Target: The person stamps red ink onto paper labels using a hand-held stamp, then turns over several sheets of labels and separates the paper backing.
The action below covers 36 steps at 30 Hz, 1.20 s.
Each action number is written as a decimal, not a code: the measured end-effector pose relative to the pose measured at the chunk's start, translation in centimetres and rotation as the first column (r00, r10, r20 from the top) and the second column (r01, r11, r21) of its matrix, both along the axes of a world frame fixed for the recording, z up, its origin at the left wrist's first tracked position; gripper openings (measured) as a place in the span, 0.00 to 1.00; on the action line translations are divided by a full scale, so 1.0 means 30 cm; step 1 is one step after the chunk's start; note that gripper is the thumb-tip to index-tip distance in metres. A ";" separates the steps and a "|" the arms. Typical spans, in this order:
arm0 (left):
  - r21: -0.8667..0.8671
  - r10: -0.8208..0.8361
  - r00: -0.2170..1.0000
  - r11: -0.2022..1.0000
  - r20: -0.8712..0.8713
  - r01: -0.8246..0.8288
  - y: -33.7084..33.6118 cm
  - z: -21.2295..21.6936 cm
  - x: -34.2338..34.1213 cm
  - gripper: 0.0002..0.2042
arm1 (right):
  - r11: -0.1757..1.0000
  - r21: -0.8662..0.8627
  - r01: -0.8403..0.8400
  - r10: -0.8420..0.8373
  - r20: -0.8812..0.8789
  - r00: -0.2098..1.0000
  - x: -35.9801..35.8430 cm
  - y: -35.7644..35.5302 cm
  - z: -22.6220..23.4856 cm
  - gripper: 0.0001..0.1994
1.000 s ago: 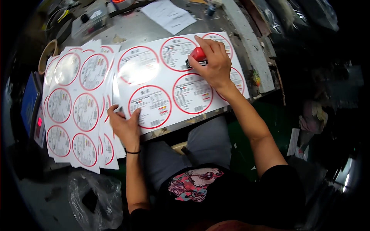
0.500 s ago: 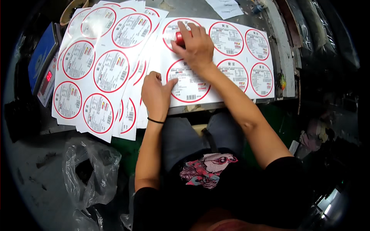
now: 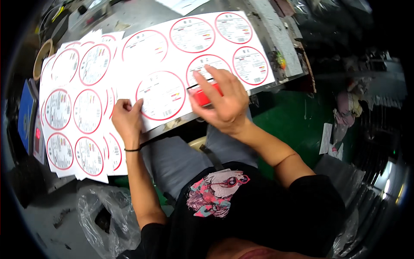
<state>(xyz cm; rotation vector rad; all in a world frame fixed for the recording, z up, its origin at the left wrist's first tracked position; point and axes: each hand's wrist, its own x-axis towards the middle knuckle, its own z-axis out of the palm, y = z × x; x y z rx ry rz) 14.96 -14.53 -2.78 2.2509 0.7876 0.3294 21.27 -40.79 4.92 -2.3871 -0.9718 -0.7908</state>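
Note:
A white sheet printed with red-ringed round labels point(image 3: 161, 97) lies on the table before me. My left hand point(image 3: 128, 118) rests at its near left corner, fingers curled and thumb pressed on the sheet. My right hand point(image 3: 226, 97) grips a small red block with a black edge, which looks like a stamp point(image 3: 202, 96), over the middle label of the near row. The hand hides part of that label, and whether the stamp touches the paper is hard to tell. Left of this sheet, a fanned pile of similar label sheets point(image 3: 87, 111) reaches past the table's near edge.
A blue scale point(image 3: 27, 114) with a red lit display stands at the far left, near a round bowl point(image 3: 44, 54). A loose paper point(image 3: 183, 4) lies at the back. A clear plastic bag point(image 3: 105, 216) sits below the table at left.
My right hand has moved with the red stamp from the far left label to the near middle one. My left hand stays at the sheet's left edge. The whole view has turned.

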 end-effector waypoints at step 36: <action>-0.423 0.896 0.311 0.427 0.318 -0.799 0.485 -0.200 -0.700 0.13 | 0.983 -0.076 0.165 -0.161 0.050 0.986 0.034 -0.055 -0.077 0.26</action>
